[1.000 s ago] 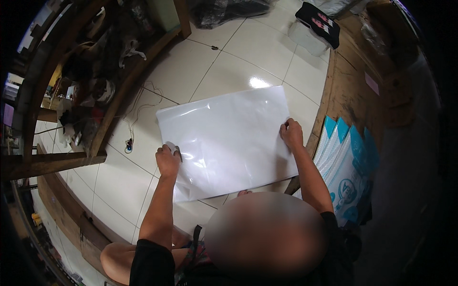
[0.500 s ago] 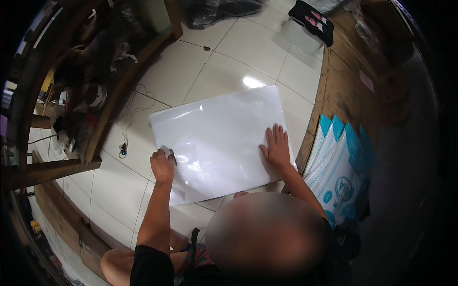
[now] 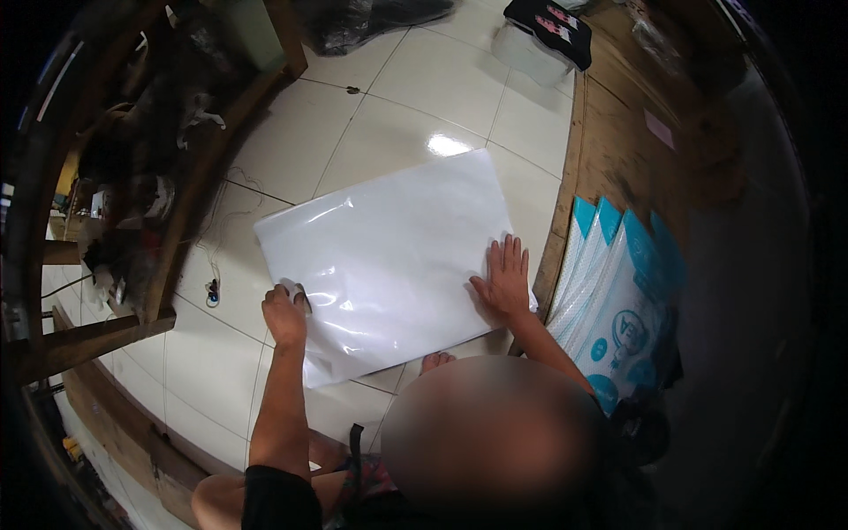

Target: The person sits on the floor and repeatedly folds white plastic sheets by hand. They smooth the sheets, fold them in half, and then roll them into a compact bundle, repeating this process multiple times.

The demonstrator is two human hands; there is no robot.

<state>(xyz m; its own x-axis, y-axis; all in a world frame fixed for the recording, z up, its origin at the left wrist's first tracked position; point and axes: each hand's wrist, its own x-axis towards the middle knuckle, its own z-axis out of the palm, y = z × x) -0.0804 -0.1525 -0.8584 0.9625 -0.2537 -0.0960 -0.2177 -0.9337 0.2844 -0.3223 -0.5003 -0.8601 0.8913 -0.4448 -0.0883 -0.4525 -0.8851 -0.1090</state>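
Note:
A large glossy white sheet [image 3: 397,247], like plastic film or several layers of it, lies on the floor in front of me. My left hand [image 3: 284,315] is closed at its left edge, pinching a small dark and grey thing [image 3: 302,299] that my fingers mostly hide; I cannot make out its kind. Flat on the sheet near its right edge rests my right hand [image 3: 504,278], fingers stretched out and holding nothing. Wrinkles and shiny reflections show beside the left hand.
A wooden platform [image 3: 609,132] runs along the right, bearing blue-and-white printed packages [image 3: 609,300]. A wooden frame [image 3: 212,177] with clutter stands at left. Farther off are a clear tub [image 3: 530,57] under a black cloth [image 3: 552,26] and dark plastic [image 3: 380,22].
The whole view has shifted a little, so the surroundings appear farther left. My right hand has slid slightly toward me and closer to the sheet's right edge. The left hand keeps its pinch.

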